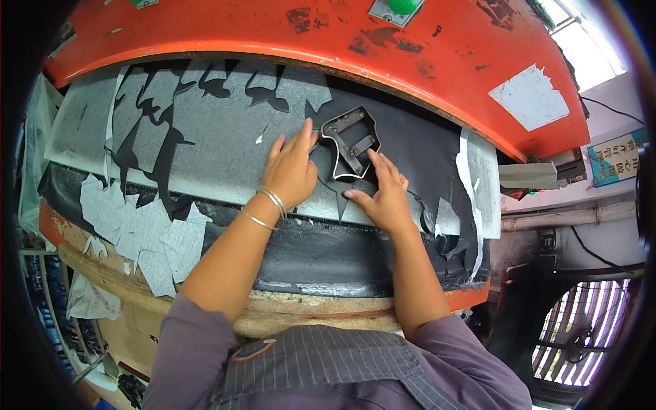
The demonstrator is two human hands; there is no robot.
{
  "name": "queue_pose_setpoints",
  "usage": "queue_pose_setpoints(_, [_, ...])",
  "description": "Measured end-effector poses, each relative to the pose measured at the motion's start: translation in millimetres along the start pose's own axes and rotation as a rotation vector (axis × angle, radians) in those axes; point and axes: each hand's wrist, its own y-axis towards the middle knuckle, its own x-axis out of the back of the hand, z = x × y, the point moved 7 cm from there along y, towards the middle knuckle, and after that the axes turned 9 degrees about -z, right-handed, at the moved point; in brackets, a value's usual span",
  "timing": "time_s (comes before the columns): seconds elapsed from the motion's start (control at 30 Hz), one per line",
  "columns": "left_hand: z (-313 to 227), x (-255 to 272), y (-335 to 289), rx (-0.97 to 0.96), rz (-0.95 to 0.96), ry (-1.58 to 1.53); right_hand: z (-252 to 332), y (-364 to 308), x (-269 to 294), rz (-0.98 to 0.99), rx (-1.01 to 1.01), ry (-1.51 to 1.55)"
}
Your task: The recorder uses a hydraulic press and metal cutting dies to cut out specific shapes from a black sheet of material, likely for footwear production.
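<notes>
A metal cutting die (365,145), an angular frame of thin upright walls with cross bars, lies on a black sheet (424,150). To its left is my left hand (292,171), laid on the sheet with fingers stretched out and their tips close by the die's left wall. My right hand (388,195) is at the die's lower right; its fingertips touch the wall there, and the thumb, spread away from the fingers, rests on the sheet below. Cut-out gaps with pointed edges show in the sheet, near my hands and further left. Bangles circle my left wrist.
A red machine beam (307,34) with green knobs spans the far side above the grey board (212,137). Several grey cut pieces (147,232) lie in a loose pile at the near left. A fan (581,335) stands at the lower right.
</notes>
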Motion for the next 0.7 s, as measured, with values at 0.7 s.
queue_pose_setpoints(0.7, [-4.4,18.1,-18.0,-0.134,-0.055,-0.029,-3.7,13.7,-1.9,-0.311,0.161,0.021])
